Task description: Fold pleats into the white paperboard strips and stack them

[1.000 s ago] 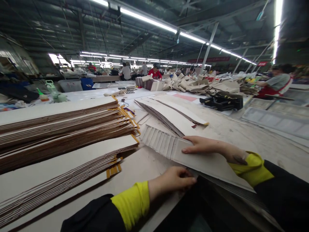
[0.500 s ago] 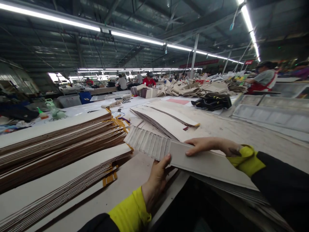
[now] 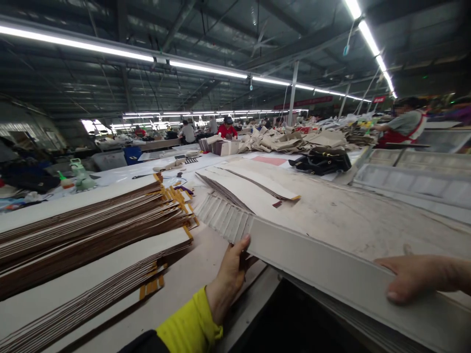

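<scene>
Sliding right along the strip stack (image 3: 316,255), my right hand (image 3: 415,279) now rests near its lower end, blurred, wrist cut off; its grip I can't tell. My left hand (image 3: 230,269) grasps the stack's near edge, fingers hidden beneath, above the tabletop (image 3: 353,215).

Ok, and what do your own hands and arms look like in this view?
The left hand is bare, without a glove. At its wrist is a bright yellow, creased fabric cuff, coming out of a black outer sleeve. The right hand is also ungloved; its sleeve is out of view.
</scene>
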`<action>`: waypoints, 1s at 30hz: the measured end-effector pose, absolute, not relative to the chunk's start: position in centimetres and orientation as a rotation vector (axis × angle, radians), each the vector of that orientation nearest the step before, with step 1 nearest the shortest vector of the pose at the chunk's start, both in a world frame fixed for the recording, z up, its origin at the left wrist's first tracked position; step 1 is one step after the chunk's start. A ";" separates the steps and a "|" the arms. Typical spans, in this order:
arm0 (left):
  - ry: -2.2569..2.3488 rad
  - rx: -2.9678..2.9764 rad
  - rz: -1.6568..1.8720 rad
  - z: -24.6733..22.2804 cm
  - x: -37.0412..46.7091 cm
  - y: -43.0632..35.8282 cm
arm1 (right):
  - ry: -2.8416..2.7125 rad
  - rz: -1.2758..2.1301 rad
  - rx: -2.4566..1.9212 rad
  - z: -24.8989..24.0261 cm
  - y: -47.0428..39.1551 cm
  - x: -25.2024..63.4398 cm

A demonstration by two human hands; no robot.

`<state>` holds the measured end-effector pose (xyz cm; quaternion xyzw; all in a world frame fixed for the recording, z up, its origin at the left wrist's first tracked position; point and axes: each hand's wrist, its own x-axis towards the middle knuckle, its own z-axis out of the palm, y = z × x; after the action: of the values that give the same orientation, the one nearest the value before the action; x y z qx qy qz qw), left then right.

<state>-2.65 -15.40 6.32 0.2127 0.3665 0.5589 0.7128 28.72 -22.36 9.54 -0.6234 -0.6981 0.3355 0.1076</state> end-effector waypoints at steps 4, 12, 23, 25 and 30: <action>0.716 0.451 1.161 7.3 -1.3 -13.7 | -1.738 1.636 -1.816 13.4 -21.0 31.1; 0.547 0.590 0.965 8.0 1.7 -11.0 | -2.096 0.778 -2.067 18.7 -18.3 37.1; 0.655 0.518 0.897 3.2 0.5 -11.2 | -2.177 0.489 -1.960 9.6 -18.8 35.2; 0.664 0.518 0.930 3.3 0.7 -11.3 | -2.181 0.496 -1.981 9.8 -18.7 35.3; 0.648 0.663 1.060 5.6 1.8 -11.3 | -2.114 0.564 -2.089 12.4 -18.4 36.6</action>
<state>1.78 -11.31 5.56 0.3049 0.2979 0.4874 0.7620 36.64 -18.37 12.39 -0.6894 -0.6977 0.1860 0.0579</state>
